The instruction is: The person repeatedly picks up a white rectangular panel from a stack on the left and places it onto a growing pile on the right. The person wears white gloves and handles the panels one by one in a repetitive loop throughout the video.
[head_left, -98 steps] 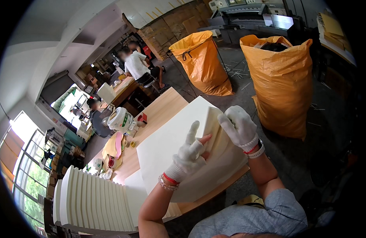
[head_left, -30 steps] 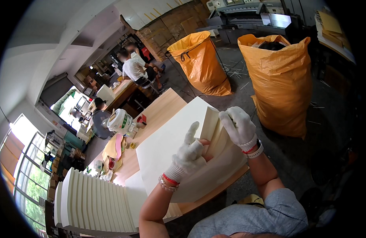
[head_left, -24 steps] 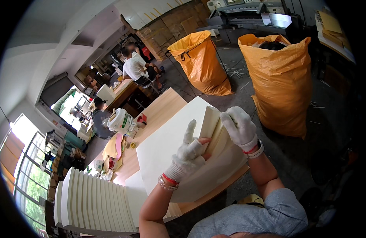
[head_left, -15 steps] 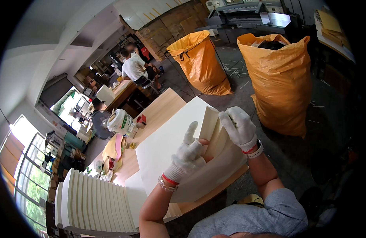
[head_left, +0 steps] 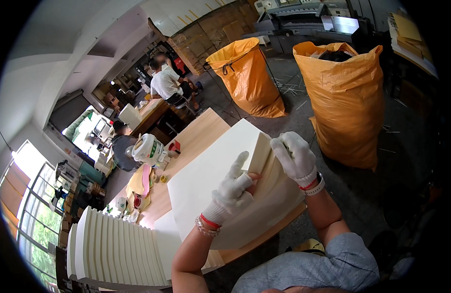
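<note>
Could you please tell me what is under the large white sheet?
The wooden table shows past the edges of the large white sheet, which seems to rest on it. What lies under the sheet's middle is covered, so I cannot tell.

A broad white sheet (head_left: 211, 176) I watch remotely lies aslant on the table (head_left: 198, 136), a straight boxy ridge (head_left: 257, 153) rising toward its right.

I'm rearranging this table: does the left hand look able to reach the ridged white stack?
Probably yes: the ridged white stack stands to the left of the left hand, and only low white panels seem to lie between them.
</note>
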Available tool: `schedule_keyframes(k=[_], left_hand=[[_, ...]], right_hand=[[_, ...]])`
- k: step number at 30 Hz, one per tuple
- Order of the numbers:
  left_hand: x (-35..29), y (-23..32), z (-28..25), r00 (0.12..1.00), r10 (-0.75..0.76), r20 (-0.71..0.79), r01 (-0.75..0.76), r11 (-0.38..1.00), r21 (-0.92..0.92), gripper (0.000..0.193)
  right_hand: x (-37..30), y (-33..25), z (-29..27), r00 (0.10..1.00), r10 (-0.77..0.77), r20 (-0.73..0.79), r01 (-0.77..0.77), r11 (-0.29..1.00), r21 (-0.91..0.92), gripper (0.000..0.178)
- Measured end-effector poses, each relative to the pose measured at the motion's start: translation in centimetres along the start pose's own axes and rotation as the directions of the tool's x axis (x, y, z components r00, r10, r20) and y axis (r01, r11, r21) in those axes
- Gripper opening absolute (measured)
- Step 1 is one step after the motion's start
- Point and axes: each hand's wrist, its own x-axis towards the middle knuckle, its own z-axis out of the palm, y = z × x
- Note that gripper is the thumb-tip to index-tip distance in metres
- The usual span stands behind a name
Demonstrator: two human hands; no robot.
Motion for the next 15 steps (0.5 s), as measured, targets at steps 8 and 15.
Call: schedule_keyframes(k=[8,15], left_hand=[[0.1,0.8,0.3,0.992,-0.114,-0.056,0.114,0.993,-0.009,0.045],[0.1,0.9,0.0,0.995,-0.097,0.017,0.098,0.995,-0.035,0.05]], right_hand=[[-0.1,0.1,-0.2,1.0,0.006,0.001,-0.006,1.0,0.026,0.025],[-0.1,0.2,0.1,1.0,0.005,-0.023,-0.005,1.0,0.009,0.025]])
